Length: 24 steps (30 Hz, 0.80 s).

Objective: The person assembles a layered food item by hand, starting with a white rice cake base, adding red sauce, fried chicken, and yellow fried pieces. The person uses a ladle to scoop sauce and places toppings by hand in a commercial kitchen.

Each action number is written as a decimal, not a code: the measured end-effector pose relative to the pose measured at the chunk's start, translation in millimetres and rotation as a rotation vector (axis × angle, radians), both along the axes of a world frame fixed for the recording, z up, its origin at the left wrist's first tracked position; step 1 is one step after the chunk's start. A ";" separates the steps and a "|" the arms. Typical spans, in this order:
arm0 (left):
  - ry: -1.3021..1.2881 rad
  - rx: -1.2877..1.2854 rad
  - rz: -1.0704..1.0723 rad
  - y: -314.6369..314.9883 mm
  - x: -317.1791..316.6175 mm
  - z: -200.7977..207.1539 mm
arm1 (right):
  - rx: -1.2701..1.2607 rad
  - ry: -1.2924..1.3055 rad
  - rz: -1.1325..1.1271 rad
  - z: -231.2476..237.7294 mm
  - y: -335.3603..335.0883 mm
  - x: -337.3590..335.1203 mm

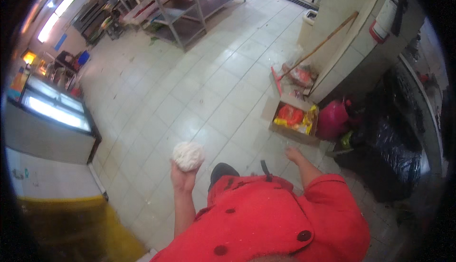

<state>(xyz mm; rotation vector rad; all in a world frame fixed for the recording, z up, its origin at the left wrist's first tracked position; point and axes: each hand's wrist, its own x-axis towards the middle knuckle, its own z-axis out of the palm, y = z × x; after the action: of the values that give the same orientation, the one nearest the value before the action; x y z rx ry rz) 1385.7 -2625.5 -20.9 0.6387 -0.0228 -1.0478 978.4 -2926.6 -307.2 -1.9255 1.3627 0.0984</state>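
Observation:
A rough white ball of dough (188, 156) rests in my left hand (182, 175), whose fingers hold it from below, out in front of my body. My right hand (294, 154) hangs low on the other side, nearest to an open cardboard box (295, 134) on the floor. Its fingers are small and blurred, so I cannot make out how they are held. Red and yellow packets (290, 114) fill the box.
A pink container (332, 119) and black plastic bags (392, 141) stand at the right. A long-handled pink squeegee (277, 79) leans by the wall. Metal shelving (178, 22) stands ahead, a glass-topped cabinet (57, 114) at the left. Tiled floor (190, 98) stretches between.

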 end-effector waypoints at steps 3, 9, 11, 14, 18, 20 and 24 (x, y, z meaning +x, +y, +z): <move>0.038 0.084 0.131 -50.2 62.8 1.8 | -0.037 -0.236 0.070 69.3 -110.7 178.0; -0.041 0.049 -0.028 -237.1 215.4 -2.9 | 0.059 -0.127 -0.099 67.7 -234.1 283.0; -0.075 0.020 -0.187 -334.4 258.3 4.6 | -0.001 0.049 -0.055 7.8 -241.4 224.0; -0.098 -0.018 -0.266 -446.1 309.9 26.4 | -0.112 -0.115 -0.167 -10.6 -219.7 171.4; -0.125 0.007 -0.348 -591.3 355.6 32.1 | 0.370 0.405 -0.146 -4.8 -237.8 135.2; -0.133 0.046 -0.351 -656.7 375.9 26.5 | 0.435 0.433 -0.124 -10.8 -269.6 140.6; -0.053 -0.002 -0.352 -759.1 412.9 29.1 | 0.327 0.334 -0.025 -38.3 -406.3 178.5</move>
<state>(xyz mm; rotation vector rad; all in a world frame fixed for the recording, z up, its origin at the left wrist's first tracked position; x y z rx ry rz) 1798.6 -3384.6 8.2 0.6750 -0.1875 -1.3691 1156.9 -3333.0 -345.5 -1.6634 1.4777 0.6159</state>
